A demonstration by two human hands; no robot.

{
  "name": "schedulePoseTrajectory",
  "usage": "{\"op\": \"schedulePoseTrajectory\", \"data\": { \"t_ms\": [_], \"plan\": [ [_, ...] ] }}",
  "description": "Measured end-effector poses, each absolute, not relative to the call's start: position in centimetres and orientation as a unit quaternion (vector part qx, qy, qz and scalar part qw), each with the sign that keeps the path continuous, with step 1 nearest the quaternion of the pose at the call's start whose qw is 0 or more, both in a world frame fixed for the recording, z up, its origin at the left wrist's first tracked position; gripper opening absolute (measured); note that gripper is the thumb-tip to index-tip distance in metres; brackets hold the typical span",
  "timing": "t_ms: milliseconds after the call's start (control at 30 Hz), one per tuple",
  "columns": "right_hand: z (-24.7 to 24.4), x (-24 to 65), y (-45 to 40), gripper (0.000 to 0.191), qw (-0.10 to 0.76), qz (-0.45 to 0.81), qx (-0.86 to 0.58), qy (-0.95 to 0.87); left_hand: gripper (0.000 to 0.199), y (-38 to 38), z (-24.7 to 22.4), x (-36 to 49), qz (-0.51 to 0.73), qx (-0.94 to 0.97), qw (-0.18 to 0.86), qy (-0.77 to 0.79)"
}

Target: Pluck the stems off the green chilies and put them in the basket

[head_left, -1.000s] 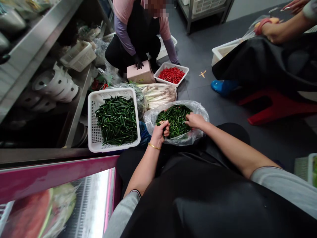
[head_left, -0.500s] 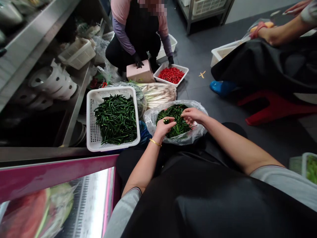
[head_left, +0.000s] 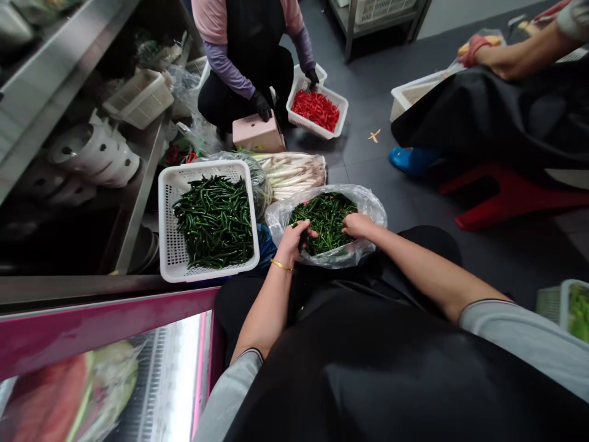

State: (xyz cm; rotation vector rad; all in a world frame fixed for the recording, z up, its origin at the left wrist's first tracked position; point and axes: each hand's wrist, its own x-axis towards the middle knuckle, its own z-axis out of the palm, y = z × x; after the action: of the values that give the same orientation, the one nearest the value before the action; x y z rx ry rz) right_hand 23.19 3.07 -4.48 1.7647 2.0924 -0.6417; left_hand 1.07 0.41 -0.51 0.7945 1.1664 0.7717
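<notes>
Green chili peppers (head_left: 329, 215) with stems fill a clear plastic bag (head_left: 370, 199) in front of me. My left hand (head_left: 294, 239) is at the bag's left side, its fingers curled round a few green chili peppers whose dark ends show at the palm. My right hand (head_left: 359, 225) dips into the right side of the bag, fingers closed and bent down among the peppers. What its fingertips hold, if anything, is hidden. To the left stands a white perforated basket (head_left: 170, 245) with a heap of green chili peppers (head_left: 216, 224) in it.
Scallions (head_left: 297, 172) lie behind the bag. Across from me, a crouching person's black-gloved hand (head_left: 311, 77) holds a tilted basket of red chilies (head_left: 317, 110); a pink stool (head_left: 257, 132) is beside it. Another person sits at right near a red stool (head_left: 492, 190). Steel shelving (head_left: 151, 172) borders the left.
My right hand has lowered from above the bag into the peppers. My left hand has turned and moved slightly left and down. The co-worker has lifted and tilted the red chili basket.
</notes>
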Motion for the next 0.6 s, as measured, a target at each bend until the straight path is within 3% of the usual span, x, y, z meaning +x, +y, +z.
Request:
{"op": "schedulePoseTrajectory", "data": {
  "t_ms": [200,367,467,600],
  "plan": [
    [-2.1,23.8,3.4,0.028,0.099,-0.225,0.575,0.780,0.035,0.9,0.2,-0.3,0.403,0.370,0.668,0.505],
    [0.7,22.8,2.9,0.028,0.100,-0.182,0.529,0.823,0.016,1.1,0.7,1.8,0.414,0.533,0.508,0.536],
    [1.7,21.8,2.3,0.027,0.058,-0.159,0.489,0.856,0.017,1.2,0.5,3.1,0.325,0.655,0.439,0.522],
    [2.6,21.4,1.3,0.025,-0.011,-0.206,0.428,0.880,0.020,0.8,-0.2,2.9,0.202,0.689,0.495,0.489]
  ]
}}
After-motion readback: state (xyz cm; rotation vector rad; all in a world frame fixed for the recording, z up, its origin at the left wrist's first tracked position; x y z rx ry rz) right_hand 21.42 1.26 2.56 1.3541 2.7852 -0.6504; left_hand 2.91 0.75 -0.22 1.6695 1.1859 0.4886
